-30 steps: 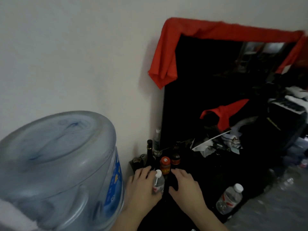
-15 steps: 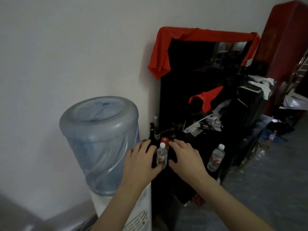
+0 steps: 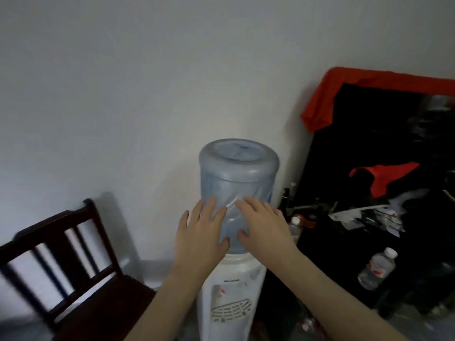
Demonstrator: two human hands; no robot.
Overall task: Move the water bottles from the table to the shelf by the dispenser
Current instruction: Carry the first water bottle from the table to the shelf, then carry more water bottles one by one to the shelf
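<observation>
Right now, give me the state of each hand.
Left hand: open, fingers spread, holding nothing.
Right hand: open, fingers spread, holding nothing.

Single view only: head-worn wide-angle camera, so no second view shares the scene. It looks forward and slightly down from standing height, facing a plain wall. The water dispenser (image 3: 231, 299) with its jug (image 3: 236, 183) sits near frame centre, close enough that both forearms reach into it from the bottom edge; the left hand (image 3: 199, 232) and right hand (image 3: 263, 230) lie in front of the jug. A dark chair (image 3: 66, 262) occupies the lower left, the black shelf (image 3: 344, 242) the right edge. Wide-angle bending shows at the borders; the picture is soft and dim.
</observation>
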